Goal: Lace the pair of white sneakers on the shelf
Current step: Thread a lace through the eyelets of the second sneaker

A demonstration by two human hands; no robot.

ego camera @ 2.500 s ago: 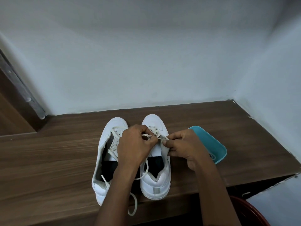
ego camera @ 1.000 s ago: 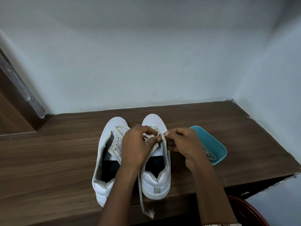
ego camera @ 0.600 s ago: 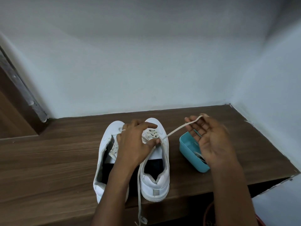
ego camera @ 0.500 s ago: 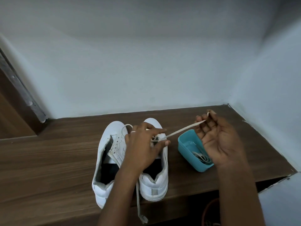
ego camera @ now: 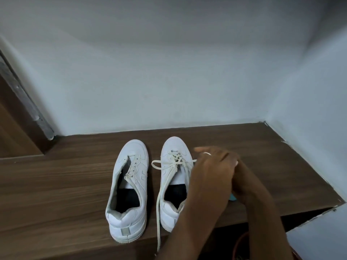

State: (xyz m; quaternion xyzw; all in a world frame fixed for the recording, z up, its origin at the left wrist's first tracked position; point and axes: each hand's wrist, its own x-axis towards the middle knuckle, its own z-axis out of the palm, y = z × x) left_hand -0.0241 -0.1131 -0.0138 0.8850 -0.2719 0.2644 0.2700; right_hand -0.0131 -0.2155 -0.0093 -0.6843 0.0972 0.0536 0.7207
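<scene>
L hand [ego camera: 212, 169] overlaps R hand [ego camera: 245, 182] beside part-laced sneaker [ego camera: 173, 177], apparently touching; blurry, can't tell either grip.

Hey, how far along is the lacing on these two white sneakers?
Done: the right sneaker has lace crossed through its toe-end eyelets only. In hand: left hand over right hand beside it; blur hides their grip. Left: its upper eyelets, the loose end hanging off the shelf, and the left sneaker, eyelets mostly bare.

Two white sneakers [ego camera: 129, 184] [ego camera: 173, 166], one trailing lace [ego camera: 158, 203], two hands [ego camera: 212, 171] [ego camera: 246, 179], and seemingly one teal tub [ego camera: 233, 197], mostly hidden.
</scene>
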